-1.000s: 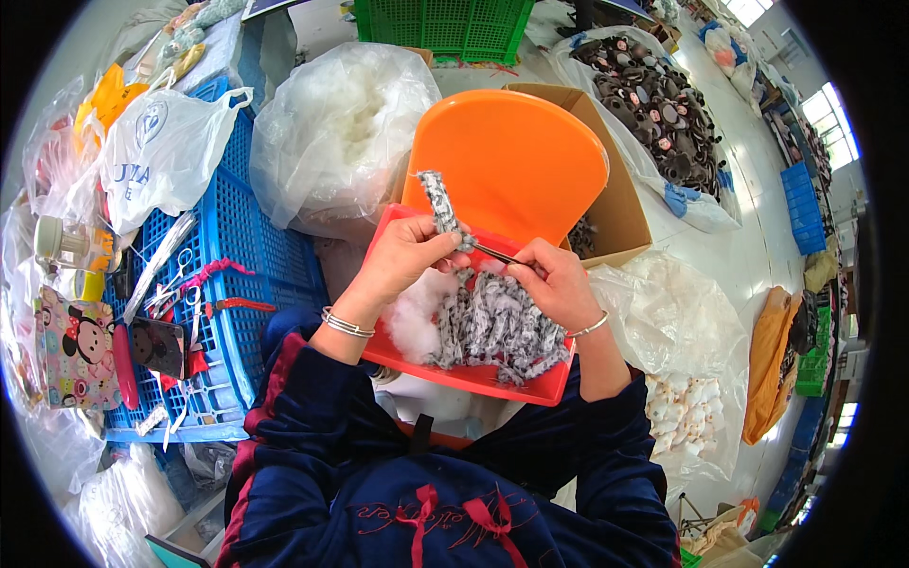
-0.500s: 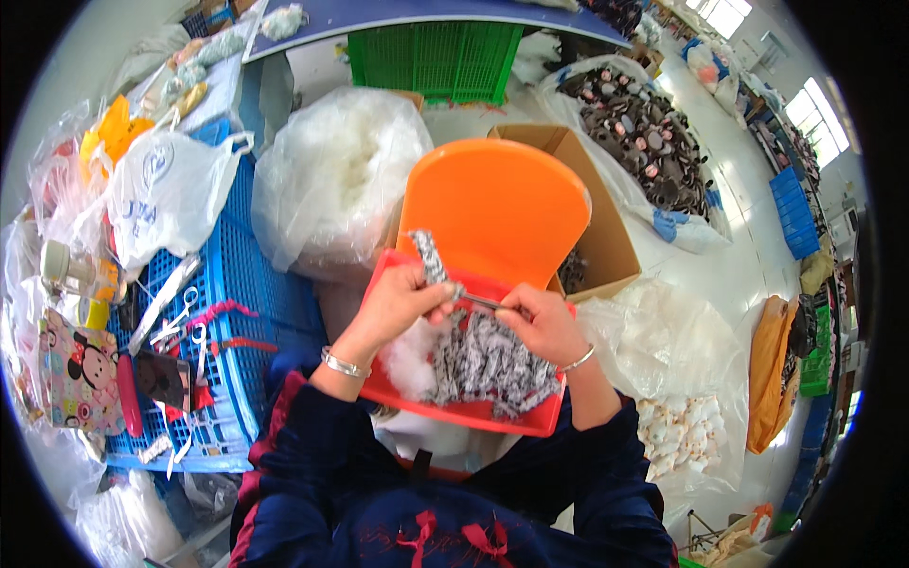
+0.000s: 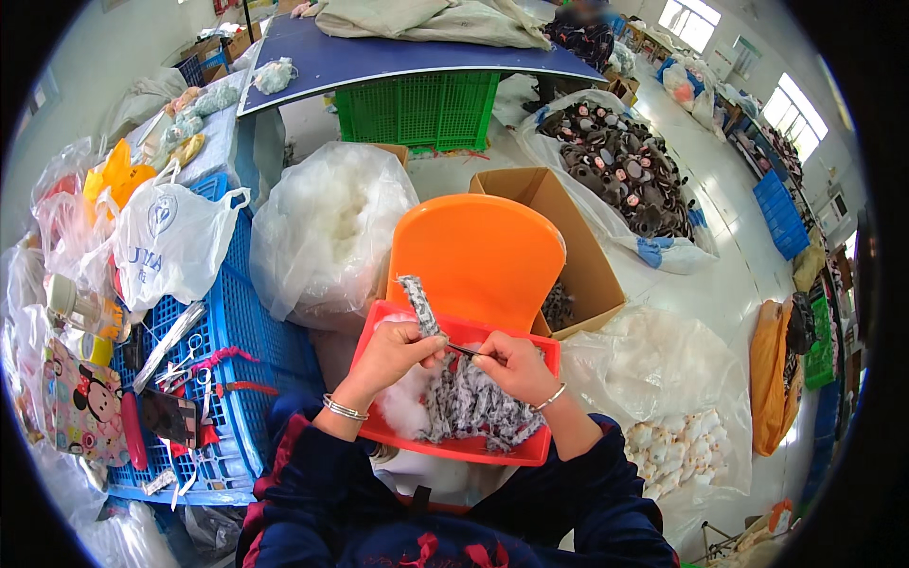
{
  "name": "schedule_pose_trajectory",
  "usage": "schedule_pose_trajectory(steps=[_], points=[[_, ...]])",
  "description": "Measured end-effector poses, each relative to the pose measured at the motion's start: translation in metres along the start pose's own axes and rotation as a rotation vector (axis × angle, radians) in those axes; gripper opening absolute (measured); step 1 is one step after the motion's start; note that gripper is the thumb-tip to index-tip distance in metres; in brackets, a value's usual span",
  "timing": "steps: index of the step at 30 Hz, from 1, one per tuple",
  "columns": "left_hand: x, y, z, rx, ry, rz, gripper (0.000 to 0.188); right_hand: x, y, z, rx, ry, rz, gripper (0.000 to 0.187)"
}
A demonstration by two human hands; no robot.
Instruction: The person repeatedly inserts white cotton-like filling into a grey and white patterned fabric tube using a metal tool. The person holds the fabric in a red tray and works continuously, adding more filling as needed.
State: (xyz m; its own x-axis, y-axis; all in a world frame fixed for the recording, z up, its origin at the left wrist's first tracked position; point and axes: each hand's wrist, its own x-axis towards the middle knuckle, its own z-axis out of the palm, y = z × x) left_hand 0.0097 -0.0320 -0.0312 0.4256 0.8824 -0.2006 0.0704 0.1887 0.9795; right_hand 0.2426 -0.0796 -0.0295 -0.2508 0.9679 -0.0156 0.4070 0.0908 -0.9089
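Observation:
My left hand (image 3: 393, 360) is closed on a narrow fuzzy grey-and-white fabric tube (image 3: 417, 301), which stands up beyond my fingers. My right hand (image 3: 521, 369) pinches a thin dark metal rod (image 3: 462, 350). The rod's far end meets the lower end of the tube at my left fingertips; how deep it goes in is hidden. Below both hands sits a red plastic tray (image 3: 492, 455). White stuffing (image 3: 401, 402) lies in its left part, and a heap of similar grey-and-white fabric pieces (image 3: 478, 402) fills its middle and right.
Beyond the tray rises an orange chair back (image 3: 478, 256). A bag of white stuffing (image 3: 331, 227) and an open cardboard box (image 3: 592, 265) flank it. On the left, a blue crate (image 3: 275, 331) carries scissors (image 3: 180, 369) and bags. Dark plush pieces (image 3: 625, 175) fill a sack farther right.
The view has tilted up, so the far table shows more and things sit lower in the picture. Both hands keep their grips on the fabric tube and the rod.

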Motion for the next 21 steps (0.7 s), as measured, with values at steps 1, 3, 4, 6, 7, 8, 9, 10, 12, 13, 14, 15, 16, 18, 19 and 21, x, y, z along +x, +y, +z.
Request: schedule_pose_trajectory(steps=[1, 3, 4, 6, 7, 8, 9, 10, 12, 13, 14, 15, 16, 18, 19, 21], points=[[0.0, 0.001, 0.0, 0.064, 0.015, 0.015, 0.02, 0.001, -0.001, 0.002, -0.016, 0.008, 0.01, 0.014], [-0.002, -0.01, 0.01, 0.054, -0.121, -0.017, 0.023, 0.003, -0.005, 0.008, -0.11, -0.029, -0.067, 0.015], [-0.003, -0.013, 0.012, 0.049, -0.189, -0.033, 0.024, 0.003, -0.004, 0.013, -0.142, -0.039, -0.119, 0.015], [-0.001, -0.006, 0.009, 0.005, -0.15, -0.068, 0.025, 0.005, -0.001, 0.017, -0.146, -0.035, -0.128, 0.014], [0.0, -0.004, 0.007, -0.017, -0.13, -0.086, 0.026, 0.007, -0.003, 0.015, -0.13, -0.009, -0.108, 0.014], [0.001, -0.002, 0.002, -0.021, -0.042, -0.058, 0.029, 0.01, -0.007, 0.012, -0.116, 0.018, -0.091, 0.014], [0.0, 0.001, -0.003, -0.03, -0.023, -0.053, 0.03, 0.013, -0.011, 0.009, -0.102, 0.046, -0.075, 0.013], [0.0, 0.005, -0.006, -0.039, -0.004, -0.049, 0.031, 0.015, -0.012, 0.003, -0.087, 0.048, -0.055, 0.013], [-0.003, 0.01, -0.007, -0.04, 0.008, -0.041, 0.03, 0.014, -0.011, -0.001, -0.056, 0.063, -0.064, 0.014], [-0.002, 0.01, -0.007, -0.075, 0.011, -0.018, 0.029, 0.015, -0.011, -0.002, -0.041, 0.07, -0.069, 0.014], [-0.001, 0.008, -0.006, -0.112, 0.015, 0.002, 0.028, 0.014, -0.013, -0.001, -0.03, 0.071, -0.074, 0.014], [0.0, 0.005, -0.007, -0.149, 0.019, 0.021, 0.027, 0.014, -0.014, -0.001, -0.039, 0.066, -0.073, 0.014], [0.0, 0.003, -0.009, -0.186, 0.046, 0.007, 0.026, 0.014, -0.015, -0.002, -0.047, 0.061, -0.072, 0.014], [0.002, 0.001, -0.017, -0.182, 0.019, 0.036, 0.024, 0.013, -0.018, -0.007, -0.071, 0.054, -0.064, 0.014], [0.002, 0.001, -0.018, -0.18, 0.006, 0.05, 0.024, 0.011, -0.02, -0.01, -0.087, 0.048, -0.056, 0.014], [0.001, 0.006, -0.014, -0.172, 0.013, 0.009, 0.02, 0.01, -0.021, -0.012, -0.103, 0.033, -0.054, 0.014]])
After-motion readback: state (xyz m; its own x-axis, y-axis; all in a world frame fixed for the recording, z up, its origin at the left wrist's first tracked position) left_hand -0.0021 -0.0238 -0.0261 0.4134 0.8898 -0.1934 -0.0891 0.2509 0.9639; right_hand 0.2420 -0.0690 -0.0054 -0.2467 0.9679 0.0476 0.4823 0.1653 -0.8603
